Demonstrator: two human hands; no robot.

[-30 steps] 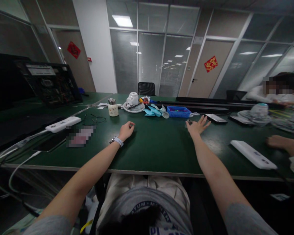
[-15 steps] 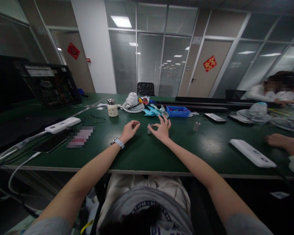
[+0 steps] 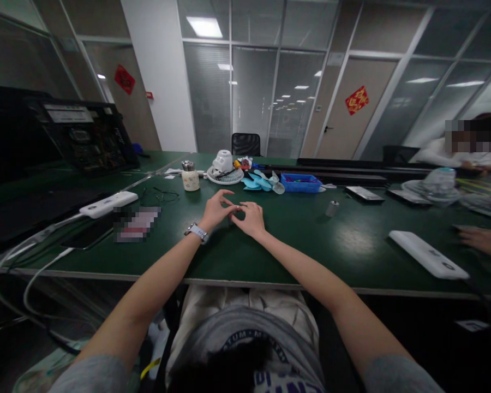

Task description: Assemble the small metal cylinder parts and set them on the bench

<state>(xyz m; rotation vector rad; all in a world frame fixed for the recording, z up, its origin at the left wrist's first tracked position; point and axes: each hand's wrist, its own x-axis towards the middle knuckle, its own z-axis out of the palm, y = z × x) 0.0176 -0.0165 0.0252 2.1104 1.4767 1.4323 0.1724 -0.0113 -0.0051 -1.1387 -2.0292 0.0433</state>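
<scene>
While my two hands meet above the green table [image 3: 278, 256], the work at my fingertips looks to me like a fine, two-handed job, best done with light pressure. On my left hand [image 3: 216, 212] the thumb and forefinger spread apart in an open curve, the thumb reaching toward the other hand's fingertips. On my right hand [image 3: 251, 219] the thumb and forefinger bend into a ring; the remaining fingers curl behind. Between the hands, by my right thumb, a small grey thing [image 3: 231, 220] shows only in part, so I cannot tell whether I am pinching it, with which hand, or whether it rests on the table. A metal cylinder [image 3: 332, 208] sits apart from both hands, to my right, seemingly on its end.

To do this well, I would let one hand steady the grey thing while the other makes the small adjustments, without squeezing hard, since smooth little parts slip easily. Resting my wrists low would calm any tremor. Lifting a finger aside would uncover the contact, which my own hands mostly hide. My forearms should also swing clear of the cylinder, as it could tip or roll.
</scene>
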